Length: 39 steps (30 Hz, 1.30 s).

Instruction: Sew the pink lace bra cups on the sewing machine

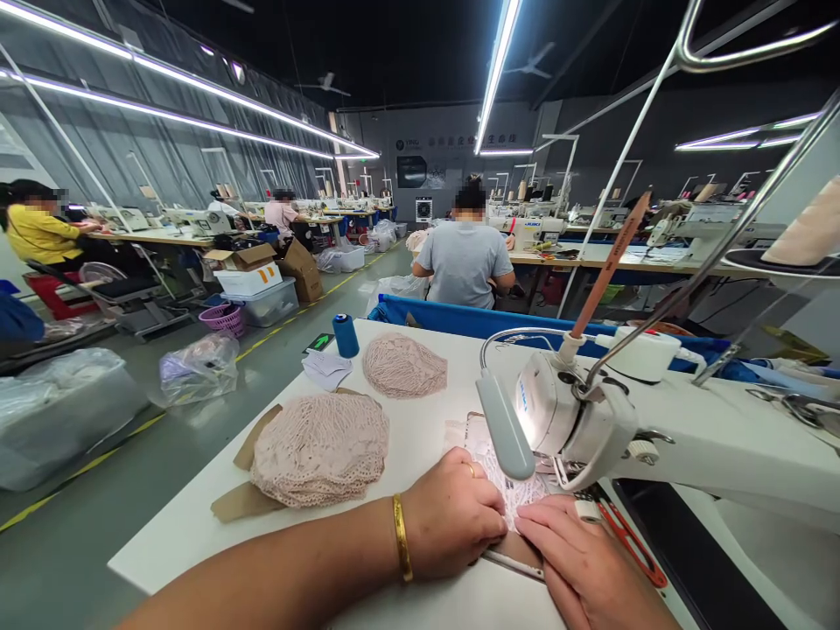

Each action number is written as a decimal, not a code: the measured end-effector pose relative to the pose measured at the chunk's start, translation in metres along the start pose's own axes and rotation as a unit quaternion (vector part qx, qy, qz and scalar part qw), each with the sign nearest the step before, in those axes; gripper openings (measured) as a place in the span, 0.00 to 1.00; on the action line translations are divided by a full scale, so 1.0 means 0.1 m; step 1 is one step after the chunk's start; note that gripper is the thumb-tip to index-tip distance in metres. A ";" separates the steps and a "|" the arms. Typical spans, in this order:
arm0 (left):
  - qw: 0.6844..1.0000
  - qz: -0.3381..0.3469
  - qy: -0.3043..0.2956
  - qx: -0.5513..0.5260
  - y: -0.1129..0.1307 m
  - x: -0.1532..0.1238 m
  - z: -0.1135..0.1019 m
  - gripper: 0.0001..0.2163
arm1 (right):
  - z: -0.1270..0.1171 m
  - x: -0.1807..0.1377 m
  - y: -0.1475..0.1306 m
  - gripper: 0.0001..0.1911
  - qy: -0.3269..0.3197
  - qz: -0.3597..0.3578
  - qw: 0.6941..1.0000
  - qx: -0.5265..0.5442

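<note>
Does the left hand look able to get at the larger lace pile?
Probably yes: the larger lace pile lies on the same white tabletop, with nothing visible between it and the left hand, though that hand is on lace at the sewing machine.

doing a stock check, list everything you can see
Table: 1, white, foreground
Sewing machine: 1, white, table's right
Background machines: several, white, far tables
Worked lace: count unclear, pale, at fingertips
Lace piles: 2, beige, table's left
Spool: 1, blue, far edge
Pencil: 1, brown, on machine
Cone: 1, beige, upper right
Tool: 1, red, by right hand
Slab: 1, black, lower right
Cloth: 1, blue, behind table
Bins and bags: several, mixed, left floor
People: 4+, mixed tops, background
Strip lights: several, white, overhead
Bangle: 1, gold, left wrist
Left hand: 1, bare, on lace
Right hand: 1, bare, on lace
</note>
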State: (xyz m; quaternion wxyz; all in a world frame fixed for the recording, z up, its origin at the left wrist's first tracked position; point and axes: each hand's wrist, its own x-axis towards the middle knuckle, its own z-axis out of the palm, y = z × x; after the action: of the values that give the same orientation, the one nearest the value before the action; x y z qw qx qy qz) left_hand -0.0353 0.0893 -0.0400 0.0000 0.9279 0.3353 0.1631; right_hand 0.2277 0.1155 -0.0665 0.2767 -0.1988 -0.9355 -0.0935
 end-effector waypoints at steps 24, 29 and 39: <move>0.997 -0.067 0.043 0.015 -0.29 0.11 0.05 0.06 | 0.32 -0.11 0.10 0.27 0.024 0.118 0.993 0.006; 0.985 -0.174 0.014 -0.009 -0.29 0.07 -0.09 0.10 | 0.29 -0.06 0.03 0.24 0.045 0.095 0.994 0.018; 0.977 -0.160 -0.120 0.072 -0.02 -0.10 -0.44 0.20 | 0.12 0.28 -0.21 0.23 0.077 -0.045 0.996 -0.020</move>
State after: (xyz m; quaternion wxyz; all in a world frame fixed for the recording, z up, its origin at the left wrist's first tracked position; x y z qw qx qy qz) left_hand -0.0568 0.0797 -0.0020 -0.0001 0.8729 0.4874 0.0239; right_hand 0.1914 0.1094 -0.0624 0.3398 -0.1543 -0.9172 -0.1397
